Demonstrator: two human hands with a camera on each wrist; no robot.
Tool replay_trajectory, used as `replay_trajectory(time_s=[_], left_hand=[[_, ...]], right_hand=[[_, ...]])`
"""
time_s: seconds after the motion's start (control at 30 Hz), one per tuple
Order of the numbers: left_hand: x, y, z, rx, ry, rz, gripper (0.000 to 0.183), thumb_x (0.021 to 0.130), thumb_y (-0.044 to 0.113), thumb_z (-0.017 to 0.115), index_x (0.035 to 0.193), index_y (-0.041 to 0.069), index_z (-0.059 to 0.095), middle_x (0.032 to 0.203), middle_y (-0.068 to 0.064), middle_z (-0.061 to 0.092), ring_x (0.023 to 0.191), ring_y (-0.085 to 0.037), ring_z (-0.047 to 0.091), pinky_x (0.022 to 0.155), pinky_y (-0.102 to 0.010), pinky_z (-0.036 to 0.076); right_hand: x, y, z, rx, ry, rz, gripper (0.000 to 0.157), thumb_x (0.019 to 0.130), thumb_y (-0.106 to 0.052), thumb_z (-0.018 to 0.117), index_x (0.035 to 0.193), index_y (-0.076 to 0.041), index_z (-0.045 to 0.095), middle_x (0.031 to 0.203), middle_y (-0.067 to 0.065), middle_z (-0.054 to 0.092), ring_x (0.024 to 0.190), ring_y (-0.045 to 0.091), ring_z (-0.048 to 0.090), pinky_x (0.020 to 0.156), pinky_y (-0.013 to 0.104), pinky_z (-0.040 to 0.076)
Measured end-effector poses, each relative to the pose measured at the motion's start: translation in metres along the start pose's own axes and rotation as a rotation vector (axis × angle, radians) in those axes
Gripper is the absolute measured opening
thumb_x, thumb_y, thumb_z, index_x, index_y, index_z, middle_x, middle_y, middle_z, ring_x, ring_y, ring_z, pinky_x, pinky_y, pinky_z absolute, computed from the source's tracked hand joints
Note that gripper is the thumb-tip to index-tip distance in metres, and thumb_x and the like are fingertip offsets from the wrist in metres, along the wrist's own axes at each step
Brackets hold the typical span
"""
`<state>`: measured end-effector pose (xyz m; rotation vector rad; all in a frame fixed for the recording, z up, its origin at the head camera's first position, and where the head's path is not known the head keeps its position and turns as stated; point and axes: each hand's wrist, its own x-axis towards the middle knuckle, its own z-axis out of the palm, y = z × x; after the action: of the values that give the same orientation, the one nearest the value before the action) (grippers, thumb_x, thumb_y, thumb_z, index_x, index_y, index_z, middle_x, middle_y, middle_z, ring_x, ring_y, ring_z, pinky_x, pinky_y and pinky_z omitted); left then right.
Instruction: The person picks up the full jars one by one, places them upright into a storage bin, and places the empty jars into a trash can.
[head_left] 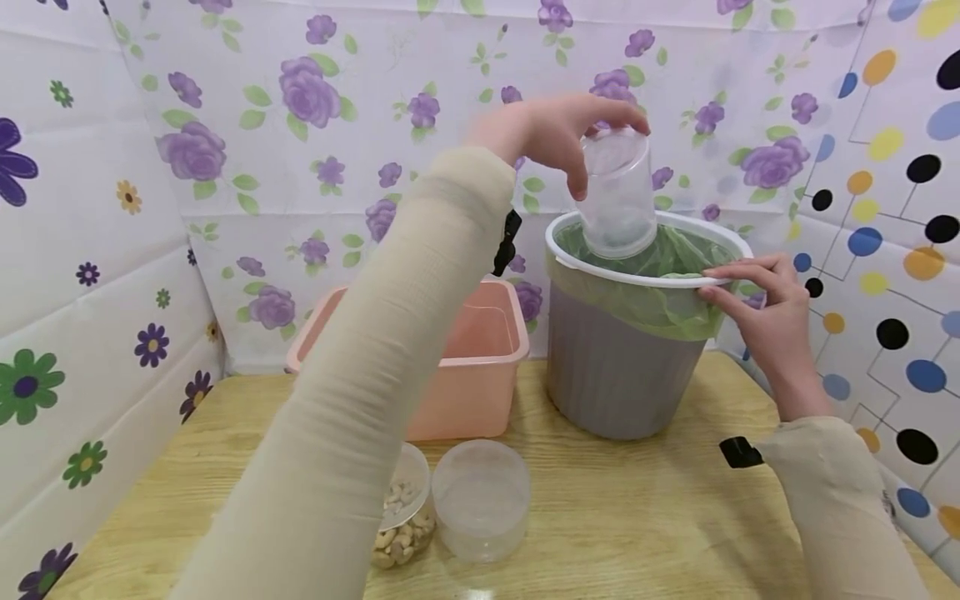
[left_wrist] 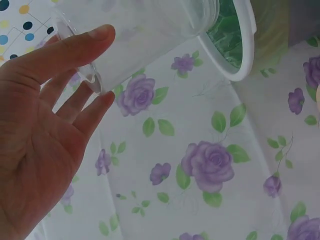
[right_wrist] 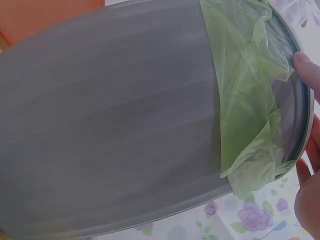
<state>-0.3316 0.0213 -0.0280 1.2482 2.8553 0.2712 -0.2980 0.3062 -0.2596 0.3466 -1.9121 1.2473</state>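
My left hand (head_left: pixel 558 137) grips a clear plastic jar (head_left: pixel 617 196) by its upper end, thumb on one side and fingers on the other. The jar is upside down, its lower end just inside the mouth of a grey trash can (head_left: pixel 622 358). In the left wrist view the jar (left_wrist: pixel 145 37) looks see-through, with nothing plain to see inside. A green trash bag (head_left: pixel 675 312) lines the can and folds over its white rim (head_left: pixel 652 282). My right hand (head_left: pixel 776 317) pinches the can's rim at the right, thumb outside; in the right wrist view its thumb (right_wrist: pixel 307 67) presses near the edge.
A pink plastic bin (head_left: pixel 468 400) stands left of the can, partly behind my left sleeve. Nearer on the wooden table (head_left: pixel 615 517) are a jar of cashews (head_left: pixel 405 537), partly hidden, and a clear round container (head_left: pixel 482 500). Flowered cloth (head_left: pixel 315 183) hangs behind.
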Motion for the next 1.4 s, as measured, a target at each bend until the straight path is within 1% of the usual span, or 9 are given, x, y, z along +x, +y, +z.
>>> replay_trajectory(time_s=[0.13, 0.23, 0.37, 0.6, 0.73, 0.87, 1.0, 1.2, 1.4], left_hand=[[0.003, 0.000, 0.008, -0.038, -0.039, 0.015, 0.093, 0.081, -0.005, 0.071, 0.153, 0.037, 0.030, 0.165, 0.005, 0.019, 0.153, -0.018, 0.020, 0.112, -0.032, 0.043], [0.007, 0.003, 0.012, -0.024, -0.070, 0.024, 0.092, 0.083, -0.003, 0.072, 0.153, 0.038, 0.029, 0.165, 0.005, 0.017, 0.154, -0.018, 0.019, 0.113, -0.032, 0.042], [0.013, 0.009, 0.015, 0.000, -0.088, 0.021, 0.092, 0.084, -0.002, 0.071, 0.153, 0.040, 0.028, 0.166, 0.007, 0.015, 0.154, -0.018, 0.018, 0.112, -0.031, 0.043], [0.018, 0.013, 0.019, -0.010, -0.134, 0.034, 0.092, 0.083, -0.007, 0.070, 0.153, 0.036, 0.030, 0.166, 0.005, 0.015, 0.154, -0.021, 0.017, 0.113, -0.030, 0.042], [0.023, 0.014, 0.023, 0.019, -0.184, 0.041, 0.093, 0.083, -0.005, 0.070, 0.154, 0.036, 0.028, 0.167, 0.005, 0.014, 0.155, -0.021, 0.016, 0.115, -0.030, 0.040], [0.025, 0.013, 0.026, 0.061, -0.216, 0.036, 0.093, 0.083, -0.002, 0.072, 0.154, 0.038, 0.028, 0.167, 0.005, 0.016, 0.155, -0.023, 0.017, 0.115, -0.031, 0.040], [0.025, 0.012, 0.029, 0.069, -0.222, 0.016, 0.092, 0.084, -0.002, 0.072, 0.153, 0.041, 0.028, 0.166, 0.006, 0.018, 0.155, -0.022, 0.017, 0.114, -0.032, 0.041], [0.024, 0.010, 0.031, 0.053, -0.217, 0.028, 0.092, 0.084, -0.005, 0.070, 0.154, 0.040, 0.029, 0.166, 0.005, 0.019, 0.155, -0.024, 0.017, 0.113, -0.031, 0.043], [0.024, 0.008, 0.032, 0.052, -0.209, 0.029, 0.093, 0.084, -0.003, 0.071, 0.154, 0.040, 0.029, 0.166, 0.006, 0.018, 0.155, -0.024, 0.018, 0.111, -0.030, 0.044]], right_hand=[[0.001, 0.004, 0.002, 0.002, 0.003, 0.003, 0.023, 0.081, -0.005, 0.079, 0.104, -0.003, 0.076, 0.099, -0.021, 0.050, 0.107, -0.002, 0.044, 0.094, 0.020, 0.026], [0.003, 0.008, 0.002, 0.018, 0.008, -0.012, 0.023, 0.081, -0.003, 0.080, 0.103, -0.002, 0.076, 0.099, -0.020, 0.051, 0.107, -0.001, 0.045, 0.093, 0.019, 0.027], [0.004, 0.008, 0.000, 0.029, 0.016, -0.022, 0.022, 0.080, -0.002, 0.079, 0.102, -0.001, 0.076, 0.098, -0.020, 0.051, 0.107, 0.000, 0.045, 0.093, 0.018, 0.027], [0.006, 0.009, 0.001, 0.015, 0.017, -0.009, 0.022, 0.081, -0.003, 0.079, 0.103, -0.002, 0.077, 0.097, -0.021, 0.051, 0.108, -0.001, 0.045, 0.094, 0.019, 0.027], [0.006, 0.009, 0.001, 0.015, 0.022, -0.008, 0.022, 0.081, -0.003, 0.080, 0.102, -0.002, 0.077, 0.097, -0.021, 0.051, 0.108, -0.002, 0.045, 0.094, 0.017, 0.027], [0.006, 0.009, 0.000, 0.016, 0.023, -0.008, 0.022, 0.080, -0.003, 0.080, 0.102, -0.002, 0.077, 0.097, -0.021, 0.051, 0.108, -0.002, 0.045, 0.094, 0.017, 0.027], [0.005, 0.009, 0.000, 0.006, 0.020, 0.009, 0.023, 0.081, -0.005, 0.080, 0.103, -0.003, 0.077, 0.098, -0.021, 0.051, 0.109, -0.002, 0.044, 0.094, 0.017, 0.027], [0.004, 0.009, 0.000, 0.009, 0.020, 0.021, 0.023, 0.081, -0.005, 0.080, 0.103, -0.003, 0.076, 0.098, -0.021, 0.050, 0.109, -0.002, 0.044, 0.094, 0.017, 0.027], [0.003, 0.009, 0.001, 0.012, 0.020, 0.020, 0.023, 0.081, -0.005, 0.080, 0.104, -0.003, 0.076, 0.098, -0.021, 0.050, 0.110, -0.002, 0.044, 0.094, 0.017, 0.027]])
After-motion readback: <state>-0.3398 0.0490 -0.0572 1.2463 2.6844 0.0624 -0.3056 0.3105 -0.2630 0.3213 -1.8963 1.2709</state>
